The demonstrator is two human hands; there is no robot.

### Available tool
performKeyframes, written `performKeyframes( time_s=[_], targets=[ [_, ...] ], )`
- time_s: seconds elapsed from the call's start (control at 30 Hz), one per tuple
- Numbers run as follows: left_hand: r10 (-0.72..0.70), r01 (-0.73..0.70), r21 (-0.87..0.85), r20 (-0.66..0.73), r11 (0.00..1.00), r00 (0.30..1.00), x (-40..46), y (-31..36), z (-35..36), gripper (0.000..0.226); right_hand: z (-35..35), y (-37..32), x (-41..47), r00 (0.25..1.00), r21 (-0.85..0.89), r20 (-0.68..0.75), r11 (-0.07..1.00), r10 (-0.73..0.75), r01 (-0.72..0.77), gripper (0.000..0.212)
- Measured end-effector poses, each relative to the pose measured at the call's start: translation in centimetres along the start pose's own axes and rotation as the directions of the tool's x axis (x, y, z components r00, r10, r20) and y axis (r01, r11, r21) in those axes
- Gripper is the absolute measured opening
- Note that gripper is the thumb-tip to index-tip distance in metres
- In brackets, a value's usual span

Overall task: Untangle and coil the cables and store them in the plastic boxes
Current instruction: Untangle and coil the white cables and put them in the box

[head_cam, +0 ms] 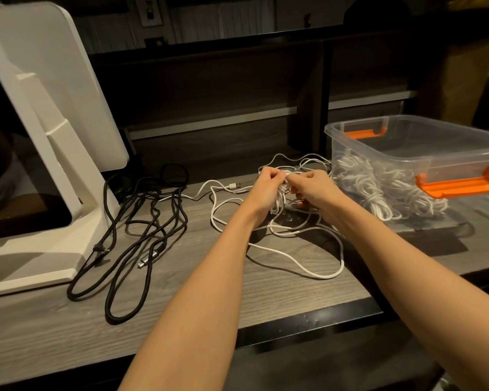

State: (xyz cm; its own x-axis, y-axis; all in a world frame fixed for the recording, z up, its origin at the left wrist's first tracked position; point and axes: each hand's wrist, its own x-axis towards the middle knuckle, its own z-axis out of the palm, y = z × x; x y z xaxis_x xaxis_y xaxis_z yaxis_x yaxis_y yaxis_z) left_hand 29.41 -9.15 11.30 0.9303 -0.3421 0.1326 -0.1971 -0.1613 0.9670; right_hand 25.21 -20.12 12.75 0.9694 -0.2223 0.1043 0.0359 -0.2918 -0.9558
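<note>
Dim room, grey wood desk (181, 292). Both hands, left (268, 186) and right (314, 187), pinched the white cable (294, 261) tangle mid-desk, beside the box (407, 128). Looked light, floppy, snaggy; probably easiest grabbed near the plug (235, 185). Black cables (141, 230) lay left.

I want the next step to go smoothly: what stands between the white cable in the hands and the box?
Nothing visible. Both hands, left and right, pinch the white cable tangle just left of the box. The box is open, with no lid over it, and only bare desk and loose white loops lie between.
</note>
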Motion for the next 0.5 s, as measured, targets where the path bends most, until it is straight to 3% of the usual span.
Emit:
performKeyframes(
  time_s=[0.27,0.5],
  targets=[
    [0.129,-0.131,0.092,0.027,0.987,0.991,-0.42,0.18,-0.33,0.007,-0.54,0.67,0.4,0.999,0.12,0.012,0.991,0.052,-0.053,0.025],
    [0.281,-0.274,0.32,0.024,0.907,0.959,-0.72,-0.29,-0.3,0.034,-0.73,0.66,0.63,0.991,0.285,0.01,0.949,0.134,-0.132,0.017]
  ],
)
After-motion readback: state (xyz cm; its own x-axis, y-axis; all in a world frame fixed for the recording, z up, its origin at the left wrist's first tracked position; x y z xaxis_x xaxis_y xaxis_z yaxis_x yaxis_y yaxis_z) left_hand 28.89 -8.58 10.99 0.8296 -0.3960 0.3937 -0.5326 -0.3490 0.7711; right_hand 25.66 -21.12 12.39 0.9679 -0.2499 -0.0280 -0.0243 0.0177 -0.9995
